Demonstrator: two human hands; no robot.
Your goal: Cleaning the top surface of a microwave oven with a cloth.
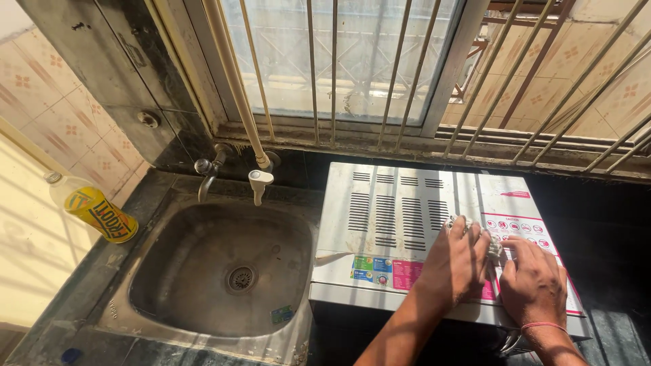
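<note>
Both hands (495, 268) on microwave top (407, 217)

Home kitchen: steel sink (156, 298), tap (205, 177), microwave (400, 210).

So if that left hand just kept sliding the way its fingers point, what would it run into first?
The left hand lies on a crumpled cloth atop the white appliance, fingers pointing toward the window. It would probably cross the vent slots, then meet the window sill; depth is unclear.

Yellow-labelled bottle (95, 211) left of sink; colourful stickers (386, 269) on appliance top.
</note>
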